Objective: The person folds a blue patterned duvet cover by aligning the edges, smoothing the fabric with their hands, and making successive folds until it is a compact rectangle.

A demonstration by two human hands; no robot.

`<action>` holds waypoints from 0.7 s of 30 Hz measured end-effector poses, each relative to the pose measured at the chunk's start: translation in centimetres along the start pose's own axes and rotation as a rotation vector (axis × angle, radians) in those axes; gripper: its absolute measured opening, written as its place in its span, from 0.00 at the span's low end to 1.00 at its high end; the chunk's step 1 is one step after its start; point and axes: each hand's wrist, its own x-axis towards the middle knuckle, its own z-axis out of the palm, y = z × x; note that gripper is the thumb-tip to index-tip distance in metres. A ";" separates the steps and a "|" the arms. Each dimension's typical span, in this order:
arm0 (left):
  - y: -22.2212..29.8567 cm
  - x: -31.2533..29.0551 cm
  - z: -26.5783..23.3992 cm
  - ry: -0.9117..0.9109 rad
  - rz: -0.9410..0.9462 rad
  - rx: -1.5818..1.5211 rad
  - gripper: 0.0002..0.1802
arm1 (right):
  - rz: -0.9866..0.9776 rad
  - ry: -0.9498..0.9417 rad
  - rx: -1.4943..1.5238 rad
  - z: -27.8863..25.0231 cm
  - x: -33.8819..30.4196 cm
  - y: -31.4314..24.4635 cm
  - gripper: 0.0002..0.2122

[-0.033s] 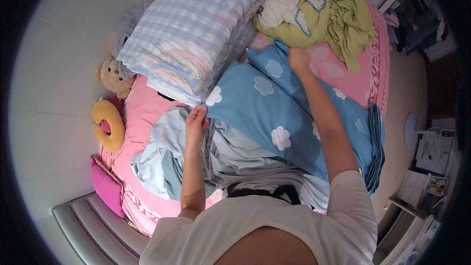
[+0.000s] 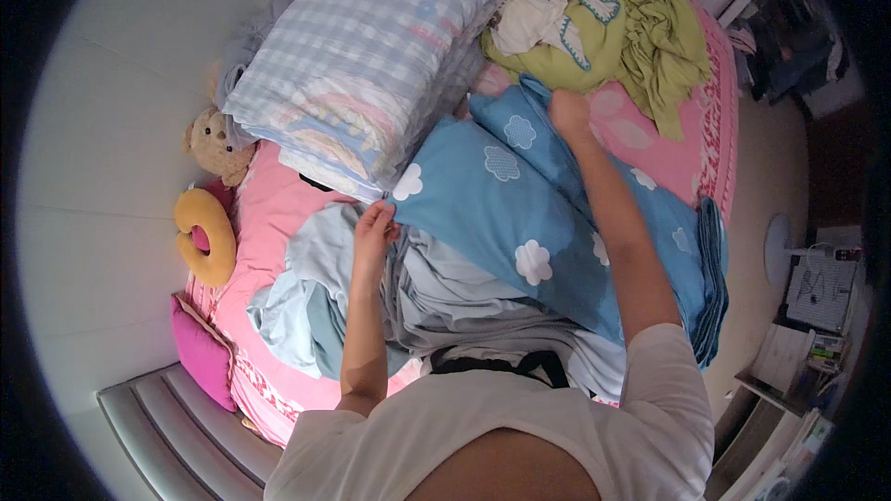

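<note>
A blue cloud-patterned bed cover [image 2: 464, 167] stretches between my two hands, partly folded and trailing toward the right side of the bed. My left hand [image 2: 376, 223] pinches its left corner between thumb and fingers. Farther away and to the right, my right hand [image 2: 568, 113] is closed on the cover's upper edge, its fingertips mostly hidden. Crumpled pale blue-grey bedding [image 2: 455, 283] lies under the cover, close in front of me. Just beyond my left hand sits a folded checked quilt [image 2: 371, 46] in blue and white.
The pink bed [image 2: 278, 209] lies beneath everything. Green bedding [image 2: 650, 37] and a white patterned cloth [image 2: 529, 9] are heaped at the far right. Along the left wall are a teddy bear [image 2: 218, 144], a yellow neck pillow [image 2: 215, 255] and a magenta cushion [image 2: 200, 353]. A cluttered desk [image 2: 780, 357] stands right.
</note>
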 end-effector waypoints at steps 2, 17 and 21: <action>0.2 0.0 0.7 0.029 -0.073 0.065 0.09 | -0.031 0.051 0.258 0.3 1.4 1.7 0.21; 0.9 2.2 -2.4 -0.189 0.035 0.283 0.08 | -0.375 -0.137 1.361 -8.0 -6.1 -8.8 0.11; 1.5 0.7 -0.3 -0.174 0.033 -0.055 0.09 | -0.788 0.060 0.761 -12.8 -19.6 -15.1 0.15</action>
